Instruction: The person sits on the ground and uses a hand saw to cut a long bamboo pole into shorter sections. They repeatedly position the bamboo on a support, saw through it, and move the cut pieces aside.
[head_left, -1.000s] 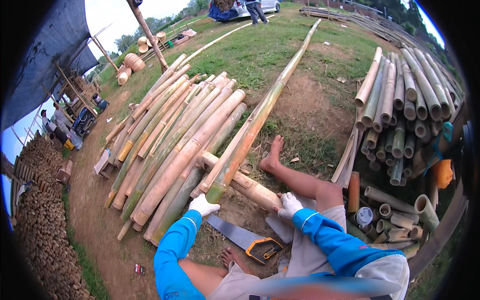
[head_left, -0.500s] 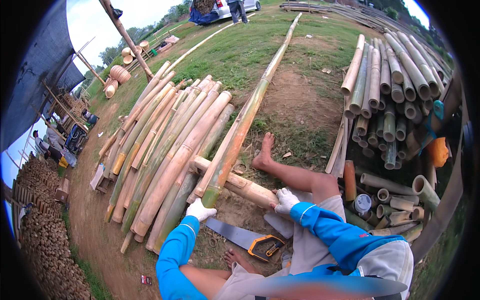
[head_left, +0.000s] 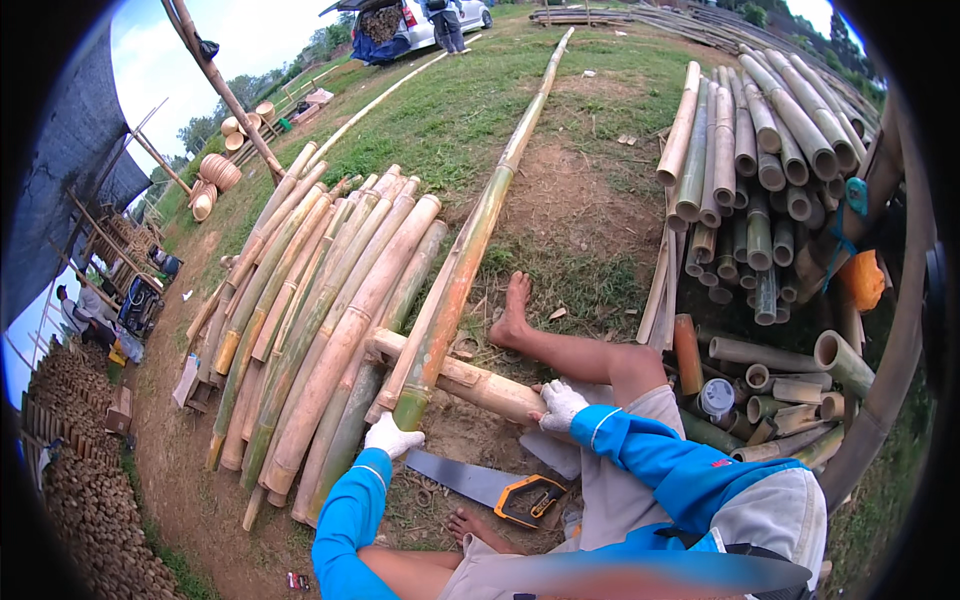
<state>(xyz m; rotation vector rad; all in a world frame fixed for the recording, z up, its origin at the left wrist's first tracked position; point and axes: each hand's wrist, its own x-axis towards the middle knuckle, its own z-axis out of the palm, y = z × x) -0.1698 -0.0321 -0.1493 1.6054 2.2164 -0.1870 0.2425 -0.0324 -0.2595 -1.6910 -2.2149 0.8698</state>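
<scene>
The person's left grip [head_left: 394,437], in a white glove, is closed on the lower end of a long bamboo pole [head_left: 449,305], just above the ground. The pole, green at that end and orange-brown farther up, slants away across the dirt and grass toward the top of the view. A pale bamboo length [head_left: 393,382] lies close along its left side. Both pass over a thick bamboo crosspiece [head_left: 490,388], which props them near the gripped end.

The right grip [head_left: 562,406], gloved likewise, touches the near end of the crosspiece; its fingers are partly hidden, so I cannot tell whether they are closed around it. Blue sleeves [head_left: 640,445] cover both forearms.

Below the pole's end, a handsaw [head_left: 460,478] with a grey blade and a black and orange handle lies on the ground between the person's legs, its blade tip near the left grip. The right bare foot [head_left: 512,318] rests on the soil beyond the crosspiece.

To the left, bamboo poles [head_left: 355,330] lie side by side in a slanting stack. To the right, a pile of cut bamboo tubes [head_left: 760,170] stands over shorter bamboo offcuts [head_left: 765,352] and a white-lidded tub [head_left: 717,397].
</scene>
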